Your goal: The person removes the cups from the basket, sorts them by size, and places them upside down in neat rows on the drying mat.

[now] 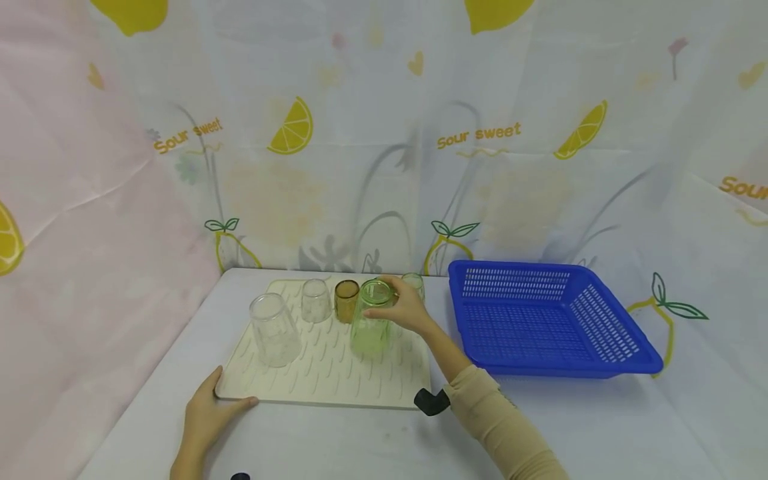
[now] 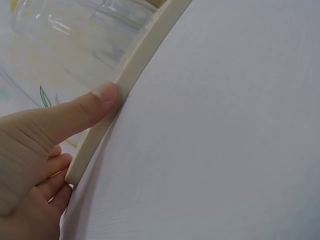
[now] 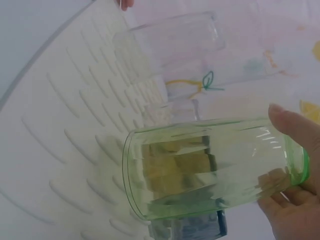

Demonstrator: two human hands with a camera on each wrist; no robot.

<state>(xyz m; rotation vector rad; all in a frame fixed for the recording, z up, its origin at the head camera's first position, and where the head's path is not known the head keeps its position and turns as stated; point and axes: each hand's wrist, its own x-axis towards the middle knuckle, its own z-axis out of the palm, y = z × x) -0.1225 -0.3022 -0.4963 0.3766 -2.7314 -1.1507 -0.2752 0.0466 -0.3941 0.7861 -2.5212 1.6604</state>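
Note:
My right hand (image 1: 403,308) holds a tall green glass (image 3: 240,165) by its base, thumb on one side and fingers on the other. The glass is upside down, its wide rim low over the cream drying mat (image 1: 324,387); I cannot tell whether the rim touches. At the mat's front-left corner rests my left hand (image 1: 205,413), thumb (image 2: 80,112) against the front edge and fingers along the left side. On the mat stand a tall clear glass (image 1: 276,333), a small clear glass (image 1: 316,303), an amber glass (image 1: 346,303) and, behind my right hand, a pale green glass (image 1: 414,283).
A blue plastic basket (image 1: 558,368) with perforated walls sits right of the mat on the white table (image 1: 336,443). A lemon-patterned cloth (image 1: 384,180) hangs behind. My right forearm (image 1: 492,413) crosses the space between mat and basket.

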